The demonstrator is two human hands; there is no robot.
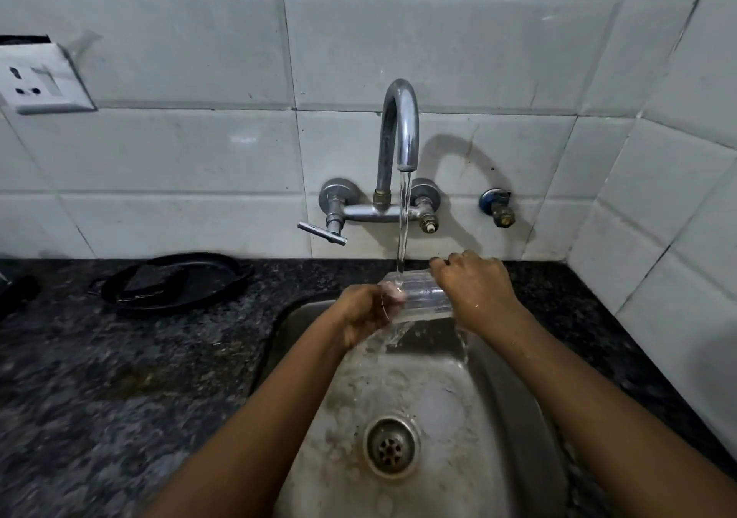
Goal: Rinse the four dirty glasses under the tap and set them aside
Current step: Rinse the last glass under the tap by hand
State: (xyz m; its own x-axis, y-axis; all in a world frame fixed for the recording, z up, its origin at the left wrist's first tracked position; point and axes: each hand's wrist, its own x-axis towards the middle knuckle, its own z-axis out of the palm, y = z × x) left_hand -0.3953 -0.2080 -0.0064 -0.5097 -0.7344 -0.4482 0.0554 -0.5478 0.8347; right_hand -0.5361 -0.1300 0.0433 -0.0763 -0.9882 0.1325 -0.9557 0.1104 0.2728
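A clear ribbed glass (423, 296) lies on its side above the steel sink (494, 430), its mouth pointing left. My right hand (474, 290) wraps around its base end. My left hand (369, 312) is at the mouth, with fingers tucked inside the rim. Water runs from the curved chrome tap (400, 126) onto the glass near its mouth and spills off into the sink. No other glasses are in view.
A black round pan (175, 282) sits on the dark granite counter (99, 378) to the left of the sink. The tap lever (322, 233) sticks out to the left. A wall socket (38, 82) is at far left. White tiled walls close in behind and on the right.
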